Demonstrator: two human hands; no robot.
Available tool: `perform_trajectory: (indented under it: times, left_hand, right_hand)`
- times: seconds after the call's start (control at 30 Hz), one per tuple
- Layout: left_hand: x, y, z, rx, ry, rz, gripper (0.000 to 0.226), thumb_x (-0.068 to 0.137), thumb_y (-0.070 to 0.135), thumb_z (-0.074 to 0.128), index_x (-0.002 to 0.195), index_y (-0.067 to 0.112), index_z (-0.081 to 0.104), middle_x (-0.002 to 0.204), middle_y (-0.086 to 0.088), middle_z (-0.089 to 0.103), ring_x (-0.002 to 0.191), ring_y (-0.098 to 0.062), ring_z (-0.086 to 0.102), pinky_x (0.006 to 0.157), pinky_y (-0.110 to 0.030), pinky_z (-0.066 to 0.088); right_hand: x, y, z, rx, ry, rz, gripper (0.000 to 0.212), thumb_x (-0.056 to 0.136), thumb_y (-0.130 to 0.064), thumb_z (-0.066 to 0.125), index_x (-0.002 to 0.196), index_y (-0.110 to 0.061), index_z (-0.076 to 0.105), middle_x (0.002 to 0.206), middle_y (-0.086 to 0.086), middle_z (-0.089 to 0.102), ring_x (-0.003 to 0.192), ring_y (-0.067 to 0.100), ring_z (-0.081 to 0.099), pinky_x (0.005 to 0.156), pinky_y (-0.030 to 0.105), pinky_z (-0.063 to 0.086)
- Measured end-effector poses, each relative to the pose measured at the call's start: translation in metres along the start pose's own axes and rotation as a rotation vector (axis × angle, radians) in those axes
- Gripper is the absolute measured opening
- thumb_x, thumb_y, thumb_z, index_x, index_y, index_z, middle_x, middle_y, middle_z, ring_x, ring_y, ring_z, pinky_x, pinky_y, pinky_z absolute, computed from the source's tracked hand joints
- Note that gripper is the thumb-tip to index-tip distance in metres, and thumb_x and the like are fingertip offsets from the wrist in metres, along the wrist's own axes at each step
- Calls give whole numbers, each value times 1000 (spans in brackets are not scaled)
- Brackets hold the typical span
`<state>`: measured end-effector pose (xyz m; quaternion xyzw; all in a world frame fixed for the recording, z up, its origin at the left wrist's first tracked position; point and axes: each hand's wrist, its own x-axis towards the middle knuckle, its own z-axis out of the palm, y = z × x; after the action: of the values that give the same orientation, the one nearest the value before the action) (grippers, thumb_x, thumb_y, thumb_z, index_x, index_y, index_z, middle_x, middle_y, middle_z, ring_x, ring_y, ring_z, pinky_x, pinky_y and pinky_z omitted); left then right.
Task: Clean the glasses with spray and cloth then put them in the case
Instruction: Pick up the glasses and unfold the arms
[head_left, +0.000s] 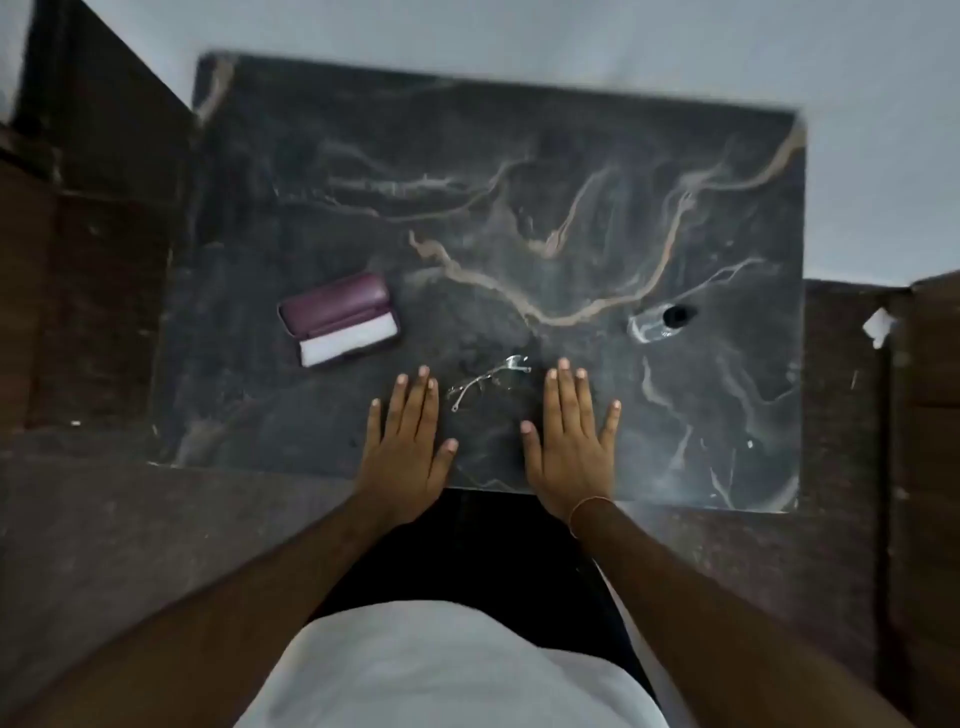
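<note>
Thin metal-and-lens glasses (488, 376): light, fragile, best lifted by the temples | left hand (408, 441), right hand (571, 441): spread flat on bench (519, 182), holding nothing

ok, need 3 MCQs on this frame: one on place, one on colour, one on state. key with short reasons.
1. Where do the glasses lie?
A. in the case
B. on the table between the two hands
C. on the floor

2. What colour is the case outside?
A. maroon
B. yellow
C. green

3. How is the case?
A. shut
B. open, with a white cloth inside
C. held in a hand

Key:
1 B, the frame rests on the marble table between the left hand and the right hand.
2 A, its lid is maroon.
3 B, the lid is back and the white cloth shows.
</note>
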<state>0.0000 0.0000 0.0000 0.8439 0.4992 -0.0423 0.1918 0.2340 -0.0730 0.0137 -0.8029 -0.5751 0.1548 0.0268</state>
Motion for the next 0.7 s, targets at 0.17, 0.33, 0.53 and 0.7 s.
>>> perform_trajectory:
  times: [0.17,0.33,0.53,0.7]
  left_hand:
    - [21,-14,31,75,-28,-36,85,107,54,37,174,9,12,186,-5,-2,172,-26,-1,133,-64,4]
    - [24,-16,43,98,68,7,83,110,57,29,174,7,14,186,-7,-2,172,-27,1,134,-64,-1]
    - [25,-19,53,114,140,50,86,109,64,17,174,7,16,186,-5,2,172,-27,3,133,-65,3]
    - [23,-20,56,107,236,91,87,109,67,15,173,9,21,185,-4,10,171,-26,9,132,-66,10]
  right_hand:
    - [5,18,40,-82,-44,50,75,111,-50,34,173,-15,12,183,-1,3,169,19,2,127,76,1]
    - [6,26,58,-139,23,-9,76,112,-59,23,174,-16,13,184,-1,5,169,22,3,125,78,2]
    - [4,26,65,-128,116,-35,77,111,-61,25,173,-15,16,183,-1,7,169,23,4,127,76,2]
    - [-1,23,64,-102,165,-40,77,111,-63,21,174,-19,16,183,-6,7,169,19,2,128,74,4]
